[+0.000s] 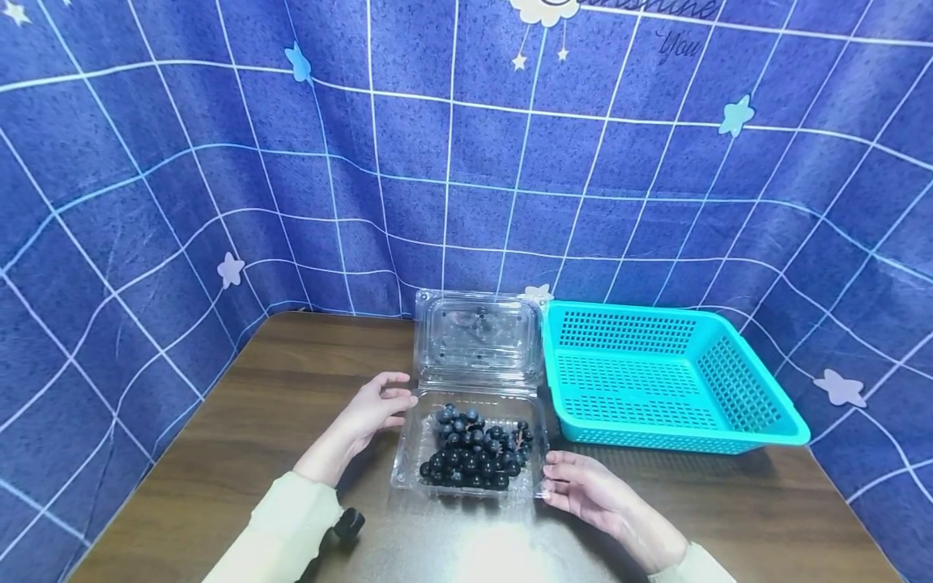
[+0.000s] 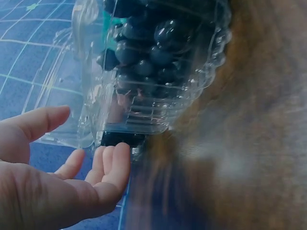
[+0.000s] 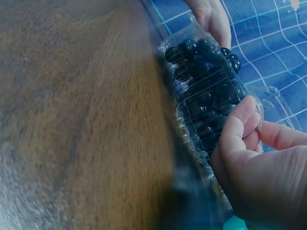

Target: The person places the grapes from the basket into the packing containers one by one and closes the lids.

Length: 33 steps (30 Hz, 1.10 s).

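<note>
A clear plastic clamshell box [image 1: 430, 405] lies on the table with its lid [image 1: 479, 332] folded back. Dark grapes [image 1: 470, 455], some on their stems, fill part of its base. At the box's left side is my left hand [image 1: 375, 410], its fingers loosely bent and spread; the left wrist view shows the same hand [image 2: 67, 184] near the box's rim, thumb apart from the fingers. On the right side, my right hand [image 1: 589, 492] is at the near corner. In the right wrist view that hand [image 3: 264, 163] pinches the box's rim between thumb and fingers.
A turquoise perforated basket [image 1: 678, 441] stands right of the box on the wooden table [image 1: 291, 372]. Behind the table hangs a blue gridded curtain [image 1: 408, 210] with stars. A small black object [image 1: 350, 525] is by the left sleeve.
</note>
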Tool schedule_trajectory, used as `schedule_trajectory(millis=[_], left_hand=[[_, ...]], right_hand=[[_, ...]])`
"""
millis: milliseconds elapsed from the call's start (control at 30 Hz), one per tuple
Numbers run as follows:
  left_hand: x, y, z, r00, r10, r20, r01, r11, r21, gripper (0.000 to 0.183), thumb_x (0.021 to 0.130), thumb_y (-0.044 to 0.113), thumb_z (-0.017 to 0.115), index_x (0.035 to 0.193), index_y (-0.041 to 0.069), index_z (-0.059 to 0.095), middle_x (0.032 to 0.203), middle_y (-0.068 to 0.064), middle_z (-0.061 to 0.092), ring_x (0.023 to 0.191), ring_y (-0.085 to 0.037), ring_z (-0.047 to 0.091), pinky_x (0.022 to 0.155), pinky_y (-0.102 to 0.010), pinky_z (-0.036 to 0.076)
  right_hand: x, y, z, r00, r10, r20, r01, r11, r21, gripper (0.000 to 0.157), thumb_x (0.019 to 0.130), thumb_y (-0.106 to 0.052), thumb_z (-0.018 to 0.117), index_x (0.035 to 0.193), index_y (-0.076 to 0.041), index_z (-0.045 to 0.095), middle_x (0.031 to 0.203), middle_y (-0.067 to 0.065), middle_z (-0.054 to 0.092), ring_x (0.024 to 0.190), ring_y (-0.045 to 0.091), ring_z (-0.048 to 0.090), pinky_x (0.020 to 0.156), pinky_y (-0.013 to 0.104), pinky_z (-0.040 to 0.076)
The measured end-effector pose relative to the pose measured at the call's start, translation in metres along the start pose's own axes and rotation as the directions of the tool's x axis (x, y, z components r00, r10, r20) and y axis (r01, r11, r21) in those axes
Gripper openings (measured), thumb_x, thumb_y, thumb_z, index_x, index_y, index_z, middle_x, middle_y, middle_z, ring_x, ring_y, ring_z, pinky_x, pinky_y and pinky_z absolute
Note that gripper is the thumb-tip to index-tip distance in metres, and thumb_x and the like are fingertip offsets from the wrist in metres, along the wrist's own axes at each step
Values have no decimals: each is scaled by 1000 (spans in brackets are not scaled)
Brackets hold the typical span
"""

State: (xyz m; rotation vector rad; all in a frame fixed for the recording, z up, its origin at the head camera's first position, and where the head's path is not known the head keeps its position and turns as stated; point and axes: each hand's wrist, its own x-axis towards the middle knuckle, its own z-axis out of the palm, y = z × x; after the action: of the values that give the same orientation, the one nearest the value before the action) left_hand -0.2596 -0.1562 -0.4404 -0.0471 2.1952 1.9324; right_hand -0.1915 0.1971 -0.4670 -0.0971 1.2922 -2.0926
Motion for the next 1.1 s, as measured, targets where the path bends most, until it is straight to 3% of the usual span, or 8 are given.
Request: schedule_trajectory(millis=[800, 1100], left_hand=[[49, 22, -8, 992, 113, -63, -118, 989, -84, 51, 91, 9, 57, 137, 0, 36, 116, -14, 53, 102, -24, 53, 94, -40, 48], [61, 41, -8, 986, 142, -91, -151, 983, -102, 49, 91, 10, 57, 136, 2, 39, 116, -12, 53, 100, -21, 55, 94, -39, 49]], right_hand=[[0, 1, 5, 998, -35, -52, 33, 999, -38, 12, 91, 0, 48, 101, -7, 50, 90, 1, 56, 81, 10, 58, 84, 26, 54], [1, 2, 5, 997, -36, -67, 35, 999, -15, 13, 92, 1, 47, 101, -7, 51, 90, 1, 55, 80, 10, 58, 85, 27, 54]])
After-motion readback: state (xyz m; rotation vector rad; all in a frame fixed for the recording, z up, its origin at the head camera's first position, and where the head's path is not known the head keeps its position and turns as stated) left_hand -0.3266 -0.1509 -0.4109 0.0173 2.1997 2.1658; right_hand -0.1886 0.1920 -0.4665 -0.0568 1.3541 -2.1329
